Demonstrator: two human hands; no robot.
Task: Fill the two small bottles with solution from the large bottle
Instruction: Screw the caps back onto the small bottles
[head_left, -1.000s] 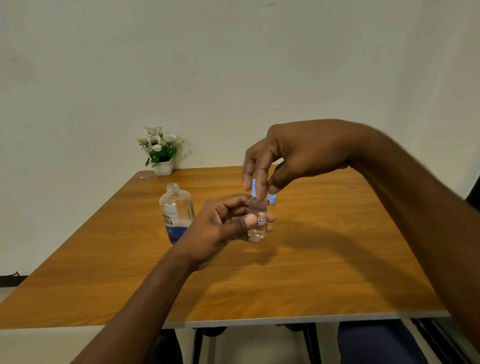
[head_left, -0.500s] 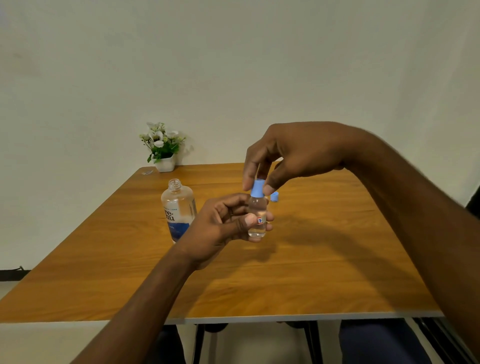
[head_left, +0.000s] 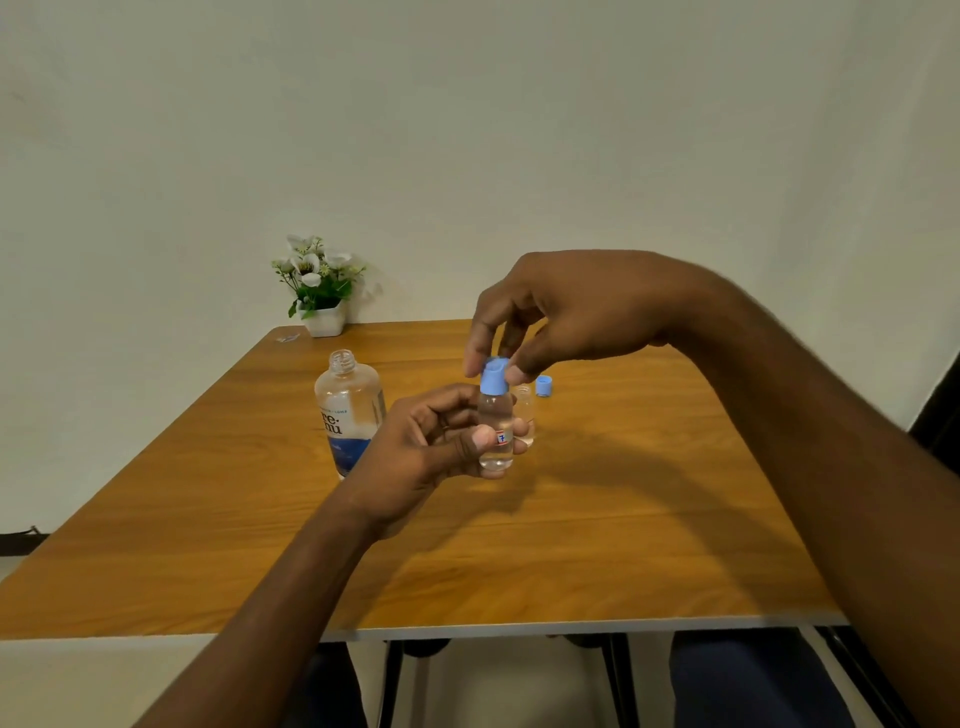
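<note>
The left hand (head_left: 431, 452) grasps one small bottle (head_left: 496, 434) upright above the wooden table (head_left: 623, 519), thumb and fingers wrapped around its clear body, while the right hand (head_left: 566, 312) pinches the blue cap (head_left: 493, 376) that sits on the bottle's neck. This bottle appears nearly full of clear liquid, so its filling looks done and capping is the step in hand; whether the cap is fully seated cannot be told. Just behind it, partly hidden by the left fingertips, stands the second small bottle (head_left: 525, 415), open, with its own loose blue cap (head_left: 544, 386) lying on the table just beside it; how much liquid it holds is too hard to read. The large bottle (head_left: 349, 410) stands uncapped to the left, near the left wrist, with solution low in its base. So one bottle seems finished bar the cap, and the other probably remains to be filled or at least closed. Compared with a second ago, the cap has gone from hovering blurred above the neck to resting on it, and the right fingers have dropped lower around it; the left hand's hold has not shifted. A small potted flower plant (head_left: 319, 291) sits at the far edge.
</note>
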